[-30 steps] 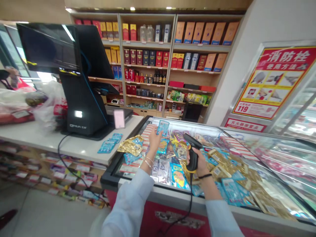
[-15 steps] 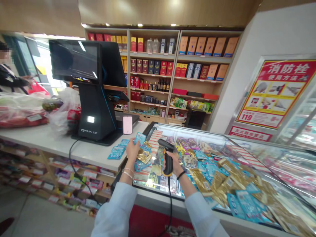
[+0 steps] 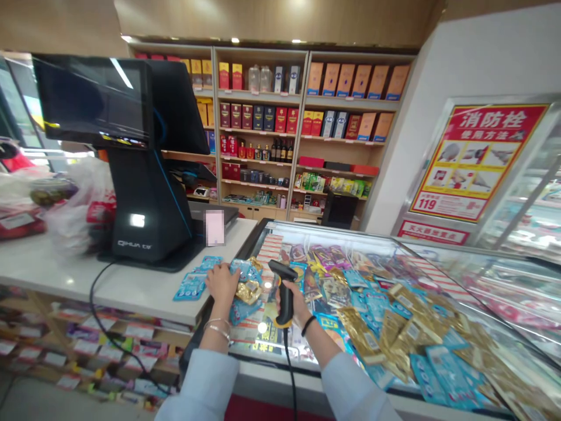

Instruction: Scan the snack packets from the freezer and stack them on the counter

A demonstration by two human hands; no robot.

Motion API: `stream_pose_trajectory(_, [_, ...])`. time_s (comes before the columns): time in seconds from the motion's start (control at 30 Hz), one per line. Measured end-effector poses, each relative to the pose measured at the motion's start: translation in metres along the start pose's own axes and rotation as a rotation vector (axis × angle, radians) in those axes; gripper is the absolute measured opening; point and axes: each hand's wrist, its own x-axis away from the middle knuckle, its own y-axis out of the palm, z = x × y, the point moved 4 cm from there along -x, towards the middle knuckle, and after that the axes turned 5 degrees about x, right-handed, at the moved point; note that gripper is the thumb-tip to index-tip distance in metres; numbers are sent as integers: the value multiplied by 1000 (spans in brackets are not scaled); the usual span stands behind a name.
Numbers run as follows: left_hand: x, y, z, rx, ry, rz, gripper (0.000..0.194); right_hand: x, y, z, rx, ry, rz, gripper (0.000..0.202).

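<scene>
My right hand [image 3: 293,304] is wrapped around the grip of a black barcode scanner [image 3: 286,295] with yellow trim, held over the glass case. Its head points to the upper left, and a cable hangs down from it. By the counter's edge, my left hand [image 3: 223,286] is closed at the near side of a blue snack packet [image 3: 246,270], thumb against it; its other fingers are partly hidden. Several flat blue packets [image 3: 191,285] lie on the counter beyond its left side. Under and right of the hand are a gold packet [image 3: 248,292] and another blue one [image 3: 243,311].
Gold packets [image 3: 412,330] and blue packets [image 3: 442,371] are heaped on the glass case [image 3: 346,231] at right. A black register [image 3: 144,210] stands on the white counter [image 3: 175,304], beside plastic bags [image 3: 79,204]. Boxes fill the shelves [image 3: 263,99] behind.
My left hand has lowered the blue packet from a raised, tilted position down to the packets by the counter edge. My right hand still grips the scanner. The view has turned slightly right.
</scene>
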Motion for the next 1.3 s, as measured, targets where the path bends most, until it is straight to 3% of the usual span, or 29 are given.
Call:
stream_pose_trajectory(0.2, [-1,5,-1,-22,8,-17,48,0,3,-2,-42,-28,28,46])
stream_pose_trajectory(0.43, [-3,3,3,-12,14,49,57,-4,3,0,-97,-18,38,41])
stream_pose_trajectory(0.63, [-4,0,9,-18,76,96,55,-3,6,-6,-99,-41,25,43])
stream_pose_trajectory(0.97, [-1,8,10,-40,151,48,55,1,6,-10,-99,-35,27,48])
stream_pose_trajectory(1.17, [-3,12,9,-51,184,101,55,1,7,-11,-103,-25,7,44])
stream_pose_trajectory(1.3, [-11,16,11,14,298,149,53,1,7,-15,-126,-33,-1,41])
